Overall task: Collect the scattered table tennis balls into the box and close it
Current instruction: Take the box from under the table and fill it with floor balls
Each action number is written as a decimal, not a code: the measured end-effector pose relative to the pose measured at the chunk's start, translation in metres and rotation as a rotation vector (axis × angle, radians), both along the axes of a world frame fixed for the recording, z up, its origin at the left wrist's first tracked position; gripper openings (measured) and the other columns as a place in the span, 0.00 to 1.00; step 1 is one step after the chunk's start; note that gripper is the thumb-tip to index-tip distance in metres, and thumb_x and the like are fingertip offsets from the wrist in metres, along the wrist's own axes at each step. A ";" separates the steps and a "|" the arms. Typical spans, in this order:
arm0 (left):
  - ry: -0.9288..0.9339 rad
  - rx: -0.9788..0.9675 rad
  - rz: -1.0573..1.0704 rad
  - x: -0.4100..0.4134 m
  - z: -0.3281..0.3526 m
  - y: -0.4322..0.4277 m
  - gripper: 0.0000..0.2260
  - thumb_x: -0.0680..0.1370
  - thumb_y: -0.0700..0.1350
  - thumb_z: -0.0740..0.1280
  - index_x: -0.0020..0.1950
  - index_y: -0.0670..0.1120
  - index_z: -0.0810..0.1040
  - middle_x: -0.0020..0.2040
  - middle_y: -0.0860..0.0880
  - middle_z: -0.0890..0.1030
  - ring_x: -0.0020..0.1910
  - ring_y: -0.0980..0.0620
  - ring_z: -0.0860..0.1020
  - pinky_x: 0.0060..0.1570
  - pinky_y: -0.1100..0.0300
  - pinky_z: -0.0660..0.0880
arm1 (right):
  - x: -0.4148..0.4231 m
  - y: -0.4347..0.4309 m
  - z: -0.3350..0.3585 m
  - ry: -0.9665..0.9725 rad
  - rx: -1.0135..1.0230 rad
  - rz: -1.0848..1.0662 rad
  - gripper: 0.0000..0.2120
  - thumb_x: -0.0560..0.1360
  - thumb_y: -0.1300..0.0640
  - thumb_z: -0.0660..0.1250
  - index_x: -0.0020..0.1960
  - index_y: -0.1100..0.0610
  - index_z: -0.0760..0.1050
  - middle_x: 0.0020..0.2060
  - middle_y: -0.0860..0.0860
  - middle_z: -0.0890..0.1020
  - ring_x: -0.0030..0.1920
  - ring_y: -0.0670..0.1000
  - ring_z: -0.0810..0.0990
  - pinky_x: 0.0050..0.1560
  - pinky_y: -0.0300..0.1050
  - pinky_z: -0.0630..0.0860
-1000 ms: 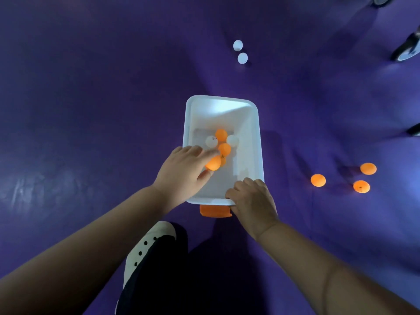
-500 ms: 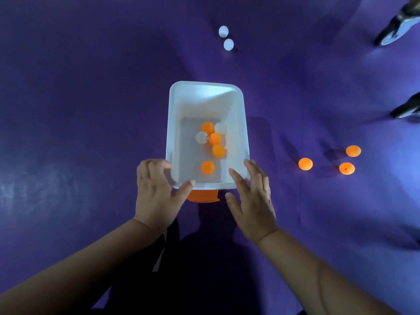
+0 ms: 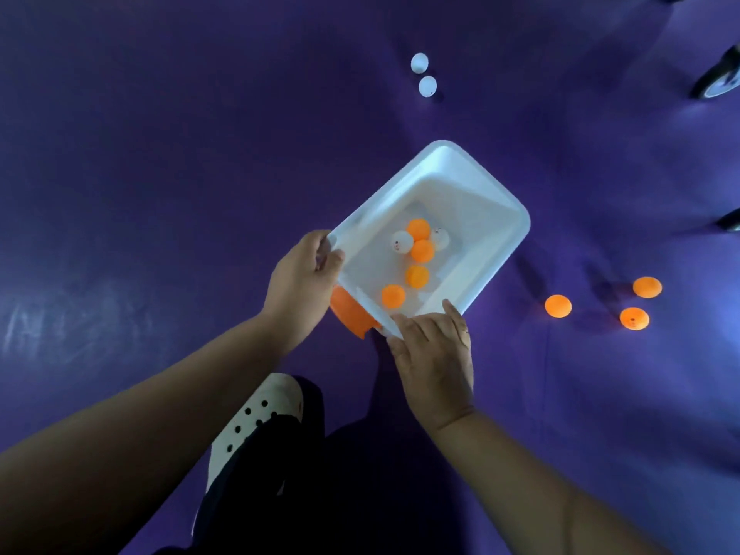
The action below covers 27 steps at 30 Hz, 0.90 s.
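A white plastic box (image 3: 486,194) with an orange latch (image 3: 348,314) lies turned diagonally on the purple floor. Inside it sit several orange and white balls (image 3: 418,250). My left hand (image 3: 300,278) grips the box's near left corner, thumb over the rim. My right hand (image 3: 434,354) holds the near right corner, fingers curled at the rim. Three orange balls (image 3: 558,306) lie on the floor to the right. Two white balls (image 3: 427,86) lie farther away, beyond the box.
A white perforated shoe (image 3: 256,426) and a dark trouser leg are below the box. Dark wheels (image 3: 716,86) of some equipment stand at the right edge. Purple floor spreads to the left.
The box has been turned clockwise, its far end swung to the right. My left hand went from dropping an orange ball inside to gripping the corner; the right hand closed on the rim.
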<state>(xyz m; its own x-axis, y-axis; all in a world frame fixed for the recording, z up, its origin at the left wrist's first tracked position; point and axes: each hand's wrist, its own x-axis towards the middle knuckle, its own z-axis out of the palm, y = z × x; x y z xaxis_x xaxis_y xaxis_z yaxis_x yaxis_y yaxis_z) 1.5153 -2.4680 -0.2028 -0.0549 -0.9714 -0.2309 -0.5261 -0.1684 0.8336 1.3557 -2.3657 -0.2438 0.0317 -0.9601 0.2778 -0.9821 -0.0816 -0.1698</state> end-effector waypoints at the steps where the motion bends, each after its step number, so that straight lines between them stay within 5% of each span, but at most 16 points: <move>1: 0.051 0.002 0.003 -0.002 0.001 -0.007 0.10 0.80 0.47 0.60 0.60 0.51 0.74 0.52 0.56 0.79 0.50 0.55 0.78 0.47 0.58 0.74 | 0.003 -0.005 0.001 -0.016 0.012 -0.019 0.15 0.74 0.51 0.60 0.52 0.57 0.80 0.38 0.50 0.82 0.42 0.54 0.80 0.62 0.53 0.69; 5: 0.332 0.134 0.090 -0.008 0.000 -0.027 0.13 0.78 0.43 0.64 0.62 0.48 0.73 0.55 0.54 0.80 0.52 0.58 0.79 0.45 0.66 0.74 | 0.019 -0.036 0.010 -0.029 0.067 -0.106 0.15 0.73 0.48 0.61 0.51 0.55 0.80 0.38 0.50 0.83 0.42 0.55 0.79 0.50 0.48 0.71; 10: 0.485 0.378 0.300 -0.005 -0.018 -0.022 0.30 0.74 0.49 0.70 0.72 0.45 0.62 0.60 0.49 0.76 0.58 0.50 0.77 0.60 0.50 0.75 | 0.030 -0.057 0.009 -0.027 0.135 -0.083 0.10 0.70 0.50 0.71 0.48 0.54 0.79 0.37 0.49 0.82 0.41 0.54 0.79 0.51 0.47 0.69; 12: 0.585 0.487 0.375 -0.006 -0.024 -0.016 0.26 0.74 0.47 0.70 0.69 0.42 0.65 0.59 0.45 0.77 0.56 0.47 0.79 0.56 0.48 0.78 | 0.027 -0.054 0.007 -0.041 0.132 -0.045 0.11 0.71 0.51 0.70 0.50 0.55 0.78 0.39 0.49 0.82 0.43 0.53 0.78 0.52 0.45 0.64; 15: 0.712 0.599 0.378 -0.011 -0.024 -0.004 0.11 0.76 0.36 0.64 0.57 0.40 0.74 0.55 0.41 0.81 0.49 0.47 0.81 0.50 0.50 0.80 | 0.022 -0.053 0.007 -0.015 0.187 0.022 0.14 0.71 0.54 0.71 0.55 0.55 0.76 0.43 0.50 0.81 0.45 0.53 0.77 0.52 0.48 0.70; 18: 0.719 0.629 0.352 -0.015 -0.021 0.002 0.12 0.76 0.32 0.61 0.58 0.40 0.74 0.54 0.42 0.81 0.50 0.47 0.82 0.50 0.54 0.80 | 0.019 -0.053 0.010 -0.003 0.268 0.066 0.15 0.73 0.55 0.69 0.59 0.56 0.74 0.47 0.50 0.80 0.50 0.53 0.75 0.55 0.49 0.69; 23: 0.676 0.627 0.339 -0.017 -0.013 0.000 0.13 0.76 0.36 0.61 0.60 0.39 0.75 0.54 0.41 0.82 0.49 0.48 0.81 0.50 0.56 0.79 | 0.018 -0.054 0.012 0.008 0.341 0.098 0.17 0.76 0.56 0.65 0.64 0.55 0.69 0.54 0.50 0.78 0.57 0.52 0.71 0.59 0.47 0.65; 27: 0.576 0.533 0.185 -0.024 -0.009 0.006 0.06 0.75 0.44 0.68 0.52 0.47 0.79 0.46 0.47 0.84 0.44 0.52 0.81 0.48 0.56 0.78 | 0.016 -0.053 0.018 -0.124 0.332 0.162 0.19 0.72 0.65 0.63 0.61 0.54 0.69 0.53 0.48 0.75 0.57 0.52 0.69 0.60 0.42 0.61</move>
<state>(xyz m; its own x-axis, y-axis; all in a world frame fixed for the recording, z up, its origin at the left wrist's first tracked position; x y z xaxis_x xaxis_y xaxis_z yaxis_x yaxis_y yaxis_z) 1.4917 -2.4620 -0.2116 -0.1554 -0.7435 -0.6504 0.0378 -0.6624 0.7482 1.3713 -2.4185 -0.2257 0.1756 -0.9838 -0.0362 -0.9314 -0.1541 -0.3298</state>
